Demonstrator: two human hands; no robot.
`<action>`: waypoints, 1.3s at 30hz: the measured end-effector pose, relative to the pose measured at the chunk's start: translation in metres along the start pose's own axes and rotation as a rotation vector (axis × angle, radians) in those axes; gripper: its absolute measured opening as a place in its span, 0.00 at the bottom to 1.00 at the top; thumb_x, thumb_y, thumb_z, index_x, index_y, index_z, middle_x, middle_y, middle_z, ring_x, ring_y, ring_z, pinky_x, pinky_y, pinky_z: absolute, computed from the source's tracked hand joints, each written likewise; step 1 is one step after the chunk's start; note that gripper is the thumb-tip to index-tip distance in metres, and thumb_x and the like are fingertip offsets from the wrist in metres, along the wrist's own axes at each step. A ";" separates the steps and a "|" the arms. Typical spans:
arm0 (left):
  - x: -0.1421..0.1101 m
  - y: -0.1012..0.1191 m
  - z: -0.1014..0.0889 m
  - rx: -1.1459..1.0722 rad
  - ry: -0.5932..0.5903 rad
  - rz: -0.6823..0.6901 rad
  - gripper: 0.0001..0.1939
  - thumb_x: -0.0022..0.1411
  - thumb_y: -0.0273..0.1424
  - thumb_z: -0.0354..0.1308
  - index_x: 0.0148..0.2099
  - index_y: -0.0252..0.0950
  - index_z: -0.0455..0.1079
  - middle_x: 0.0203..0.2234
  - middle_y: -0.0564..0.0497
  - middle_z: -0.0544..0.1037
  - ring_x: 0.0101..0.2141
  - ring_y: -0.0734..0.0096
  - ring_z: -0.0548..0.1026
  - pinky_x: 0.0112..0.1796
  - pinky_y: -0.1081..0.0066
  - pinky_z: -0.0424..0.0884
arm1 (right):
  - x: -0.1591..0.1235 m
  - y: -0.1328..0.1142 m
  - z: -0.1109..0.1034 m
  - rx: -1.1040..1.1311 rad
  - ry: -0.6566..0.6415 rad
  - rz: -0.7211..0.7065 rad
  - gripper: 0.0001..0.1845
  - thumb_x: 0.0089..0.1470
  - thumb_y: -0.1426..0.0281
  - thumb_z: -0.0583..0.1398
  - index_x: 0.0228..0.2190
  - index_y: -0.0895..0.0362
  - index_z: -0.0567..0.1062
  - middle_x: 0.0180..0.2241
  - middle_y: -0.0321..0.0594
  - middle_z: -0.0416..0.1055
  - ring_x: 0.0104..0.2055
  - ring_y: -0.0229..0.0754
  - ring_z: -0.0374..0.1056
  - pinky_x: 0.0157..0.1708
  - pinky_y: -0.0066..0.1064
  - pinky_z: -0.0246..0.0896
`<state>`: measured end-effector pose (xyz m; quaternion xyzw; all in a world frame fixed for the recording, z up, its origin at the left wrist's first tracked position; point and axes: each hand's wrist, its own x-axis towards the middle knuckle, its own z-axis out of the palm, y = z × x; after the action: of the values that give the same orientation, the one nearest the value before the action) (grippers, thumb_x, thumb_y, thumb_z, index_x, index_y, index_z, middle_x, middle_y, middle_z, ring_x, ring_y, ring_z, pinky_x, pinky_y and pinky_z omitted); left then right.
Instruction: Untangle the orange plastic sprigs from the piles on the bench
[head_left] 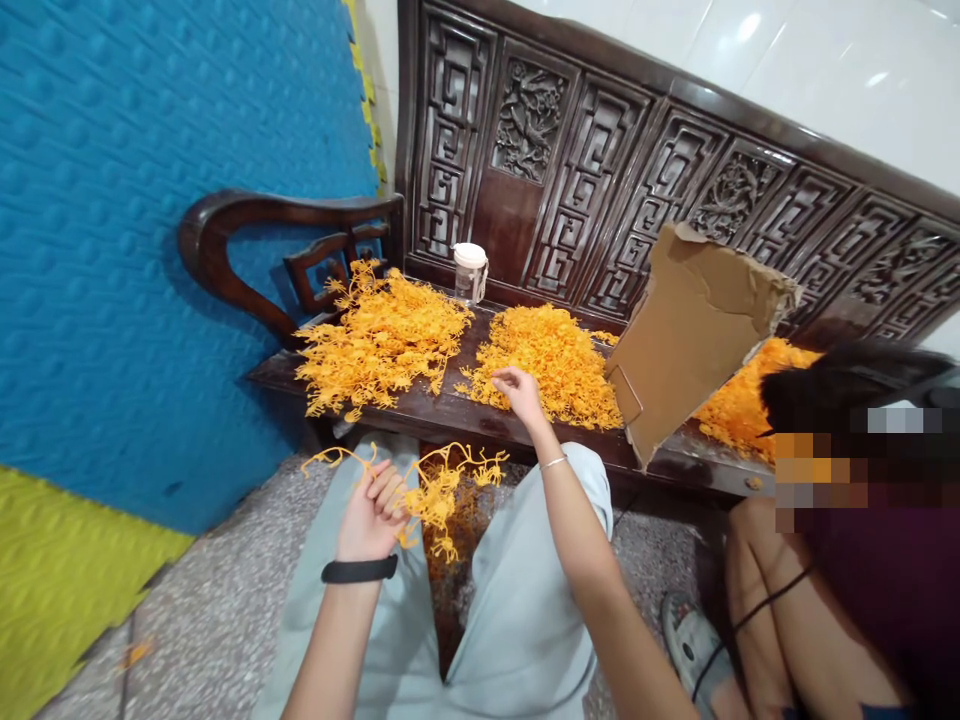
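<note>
Fingers of the left hand [381, 500] curl around branching orange plastic sprigs [442, 492], below and left of frame centre. Right hand [523, 394], fingertips drawn close, is at the mid-frame heap [562, 350]; I cannot tell whether it pinches anything. Sprig-picking seems in hand; the next move calls for a tangle-free pinch.

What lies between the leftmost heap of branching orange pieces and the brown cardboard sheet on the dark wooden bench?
In the head view, a second heap of orange pieces lies there, the right hand overlapping its near edge.
</note>
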<state>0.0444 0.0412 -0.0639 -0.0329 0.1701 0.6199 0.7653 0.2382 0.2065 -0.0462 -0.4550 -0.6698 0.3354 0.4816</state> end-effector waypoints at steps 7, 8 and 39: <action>-0.001 0.006 -0.002 -0.012 0.019 0.050 0.21 0.63 0.25 0.32 0.16 0.37 0.39 0.13 0.60 0.34 0.12 0.78 0.35 0.11 0.76 0.38 | -0.001 -0.002 0.014 -0.207 0.137 -0.161 0.10 0.47 0.67 0.56 0.31 0.59 0.72 0.33 0.41 0.67 0.31 0.35 0.63 0.32 0.27 0.59; -0.002 0.007 -0.003 -0.013 0.025 0.060 0.21 0.63 0.25 0.33 0.16 0.37 0.39 0.13 0.59 0.34 0.12 0.78 0.35 0.11 0.76 0.39 | -0.002 -0.002 0.014 -0.220 0.117 -0.157 0.12 0.46 0.66 0.56 0.33 0.60 0.72 0.37 0.42 0.66 0.33 0.35 0.63 0.33 0.27 0.60; -0.007 0.009 -0.001 -0.090 0.122 0.294 0.21 0.63 0.25 0.33 0.17 0.36 0.39 0.10 0.59 0.39 0.10 0.78 0.41 0.11 0.77 0.45 | -0.041 -0.036 0.024 0.276 -0.652 0.441 0.19 0.38 0.57 0.62 0.26 0.61 0.71 0.25 0.39 0.70 0.25 0.32 0.66 0.26 0.20 0.60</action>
<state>0.0349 0.0367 -0.0610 -0.0795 0.1913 0.7291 0.6523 0.2097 0.1554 -0.0358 -0.3889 -0.6224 0.6436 0.2172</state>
